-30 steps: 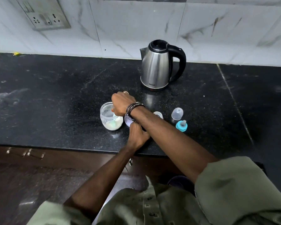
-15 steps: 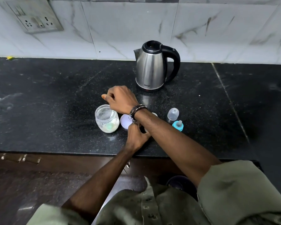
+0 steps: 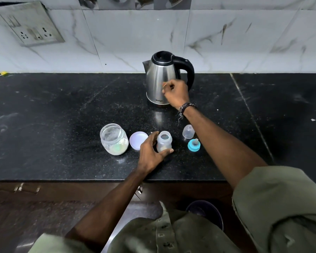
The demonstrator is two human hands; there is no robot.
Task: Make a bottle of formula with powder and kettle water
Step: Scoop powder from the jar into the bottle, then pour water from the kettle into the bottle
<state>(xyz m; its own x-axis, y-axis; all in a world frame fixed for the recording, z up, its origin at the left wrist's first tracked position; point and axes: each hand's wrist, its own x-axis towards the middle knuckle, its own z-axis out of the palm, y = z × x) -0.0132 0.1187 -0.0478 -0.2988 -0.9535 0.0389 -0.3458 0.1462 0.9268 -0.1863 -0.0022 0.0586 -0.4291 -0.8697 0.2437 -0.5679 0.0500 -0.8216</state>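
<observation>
Head view, bottle: the open bottle point(image 3: 164, 143) stands on the counter point(image 3: 44, 125), with what looks like pale powder at its bottom; powder step seems done.
Left hand: the left hand point(image 3: 150, 154) holds the bottle, thumb and fingers curled around its base.
Right hand: the right hand point(image 3: 175, 93) is in front of the kettle point(image 3: 161, 79), fingers curled, not on the handle; whether it pinches something I cannot tell.
Powder jar: the jar point(image 3: 114, 141) is open, its lid point(image 3: 138, 140) beside it.
Left to do: pour water, then fit the teat ring point(image 3: 194, 145) and cap point(image 3: 188, 131).

Black stone counter point(image 3: 44, 125), marbled wall tiles point(image 3: 126, 33), wall socket plate point(image 3: 28, 24), dark cabinet front point(image 3: 44, 194)
</observation>
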